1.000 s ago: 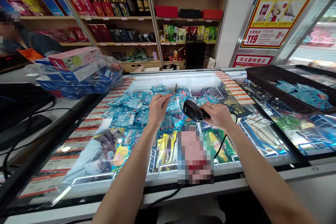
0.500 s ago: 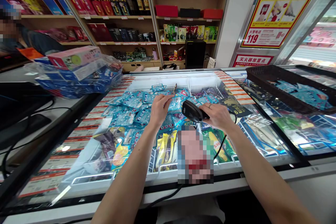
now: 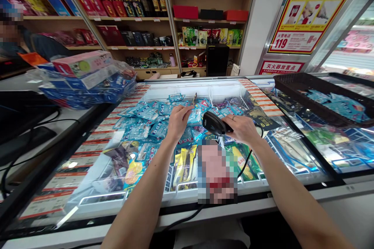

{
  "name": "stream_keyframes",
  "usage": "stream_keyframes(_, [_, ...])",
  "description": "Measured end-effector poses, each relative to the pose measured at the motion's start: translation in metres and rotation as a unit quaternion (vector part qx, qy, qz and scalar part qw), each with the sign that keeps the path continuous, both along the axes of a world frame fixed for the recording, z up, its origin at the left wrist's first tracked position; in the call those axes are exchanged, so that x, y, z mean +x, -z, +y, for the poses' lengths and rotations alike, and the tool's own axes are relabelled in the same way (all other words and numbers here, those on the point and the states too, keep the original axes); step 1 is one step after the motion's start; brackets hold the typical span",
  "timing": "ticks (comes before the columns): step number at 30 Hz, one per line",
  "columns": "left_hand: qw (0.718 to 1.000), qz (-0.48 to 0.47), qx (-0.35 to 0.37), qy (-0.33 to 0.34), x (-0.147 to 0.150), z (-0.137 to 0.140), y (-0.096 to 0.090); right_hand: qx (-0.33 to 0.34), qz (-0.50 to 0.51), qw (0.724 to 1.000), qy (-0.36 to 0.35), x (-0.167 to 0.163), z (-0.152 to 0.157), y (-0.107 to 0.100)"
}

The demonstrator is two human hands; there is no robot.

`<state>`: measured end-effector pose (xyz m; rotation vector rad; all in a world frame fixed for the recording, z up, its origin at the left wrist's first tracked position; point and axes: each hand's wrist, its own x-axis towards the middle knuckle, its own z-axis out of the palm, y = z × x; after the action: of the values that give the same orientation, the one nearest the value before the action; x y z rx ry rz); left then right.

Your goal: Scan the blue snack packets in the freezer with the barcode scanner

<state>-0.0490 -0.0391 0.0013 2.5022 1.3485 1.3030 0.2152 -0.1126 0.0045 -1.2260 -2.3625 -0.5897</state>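
My left hand [image 3: 178, 122] pinches the upper left corner of a light blue packet [image 3: 194, 116] between thumb and fingertips. My right hand [image 3: 242, 127] is wrapped round the handle of a black barcode scanner [image 3: 214, 124]. The scanner's head points left at the packet, a short gap away. A black cable runs down from the scanner's grip. Around and left of my left hand spreads a pile of similar blue packets [image 3: 143, 112]. Below the scanner, a pixelated patch hides what lies there.
A glass-topped freezer [image 3: 68, 216] holds bagged ice pops [image 3: 181, 167]. Plastic-wrapped boxes [image 3: 93, 87] stand at left, near a person [image 3: 37, 42]. A dark brown tray [image 3: 304, 95] with more blue packets sits at right. Stocked shelves [image 3: 134, 19] line the back.
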Motion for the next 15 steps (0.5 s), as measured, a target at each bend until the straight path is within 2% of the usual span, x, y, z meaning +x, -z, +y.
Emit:
stream_keyframes(6, [1.000,-0.013,-0.003,-0.025,-0.004,0.000,0.000,0.024,0.022,0.999,0.022,0.006,0.001,0.000])
stream_keyframes(10, [0.996,-0.028,0.005,-0.089,-0.011,0.004,0.005,0.039,0.039,0.996,0.075,0.015,0.003,0.001])
stream_keyframes(15, [0.982,0.011,0.019,-0.188,-0.017,0.006,0.013,0.035,0.033,0.994,0.095,0.019,0.007,0.006])
